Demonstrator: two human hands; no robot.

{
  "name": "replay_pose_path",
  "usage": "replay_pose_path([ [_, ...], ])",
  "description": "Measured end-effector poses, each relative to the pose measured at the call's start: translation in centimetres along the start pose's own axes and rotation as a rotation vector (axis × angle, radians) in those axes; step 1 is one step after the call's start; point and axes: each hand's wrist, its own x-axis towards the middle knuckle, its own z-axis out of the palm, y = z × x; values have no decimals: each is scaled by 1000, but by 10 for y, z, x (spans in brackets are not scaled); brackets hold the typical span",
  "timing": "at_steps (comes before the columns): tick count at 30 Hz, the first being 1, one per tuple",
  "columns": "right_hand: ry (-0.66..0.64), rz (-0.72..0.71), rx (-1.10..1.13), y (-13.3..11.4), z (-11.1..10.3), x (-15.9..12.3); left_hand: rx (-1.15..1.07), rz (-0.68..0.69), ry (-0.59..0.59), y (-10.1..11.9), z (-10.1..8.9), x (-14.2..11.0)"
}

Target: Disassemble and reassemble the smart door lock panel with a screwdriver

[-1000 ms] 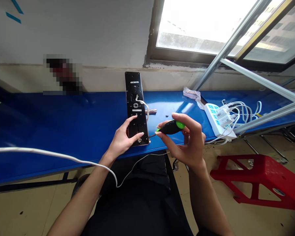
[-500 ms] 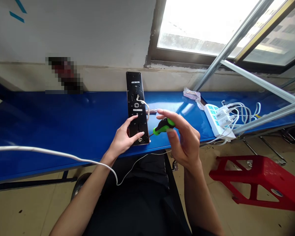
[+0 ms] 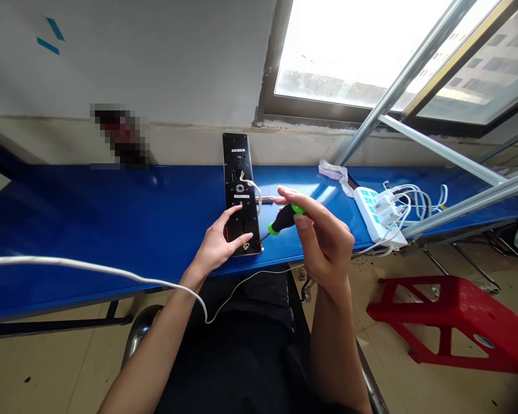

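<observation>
A long black lock panel (image 3: 239,184) lies lengthwise on the blue bench (image 3: 112,213), with a short white wire and a metal spindle at its middle. My left hand (image 3: 218,244) rests on the panel's near end, fingers spread over it. My right hand (image 3: 322,236) grips a black and green screwdriver (image 3: 284,219), held tilted with its tip pointing at the panel's near right corner.
A white power strip (image 3: 377,215) with several plugged chargers and cables lies at the right of the bench, a crumpled wrapper (image 3: 334,171) behind it. A red plastic stool (image 3: 449,316) stands on the floor at right. A white cable (image 3: 90,270) crosses the bench's front edge.
My right hand has shifted left and turned the screwdriver more upright, bringing its tip nearer the panel's corner. My left hand has stayed on the panel.
</observation>
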Motion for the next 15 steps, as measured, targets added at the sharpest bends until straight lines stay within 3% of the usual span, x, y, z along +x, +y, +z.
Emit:
replay_pose_path([
  [6,157,-57,-36,8,0,-4,4,-1,3,-2,0,0],
  [12,45,3,11,-4,0,-9,-17,-10,8,-2,1,0],
  [15,64,-25,24,-4,0,-9,-18,-11,10,-2,2,-1],
])
